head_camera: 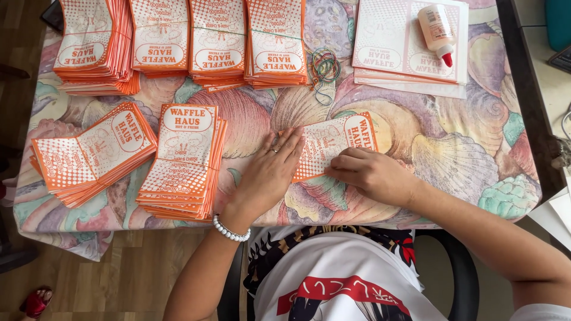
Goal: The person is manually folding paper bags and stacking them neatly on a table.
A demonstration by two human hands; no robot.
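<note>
An orange-and-white printed paper bag (pixel 336 142) lies flat on the shell-patterned tablecloth (pixel 452 148) in front of me. My left hand (pixel 269 172), with a ring and a white bead bracelet at the wrist, rests flat with fingers spread on the bag's left end. My right hand (pixel 372 172) presses with bent fingers on the bag's lower right edge. Neither hand grips anything.
Two stacks of finished bags (pixel 89 151) (pixel 184 160) lie to my left. Several bundled stacks (pixel 184 41) line the far edge. Coloured rubber bands (pixel 323 64) sit beside them. A glue bottle (pixel 437 27) with a red tip lies on flat sheets (pixel 392 44) at the far right.
</note>
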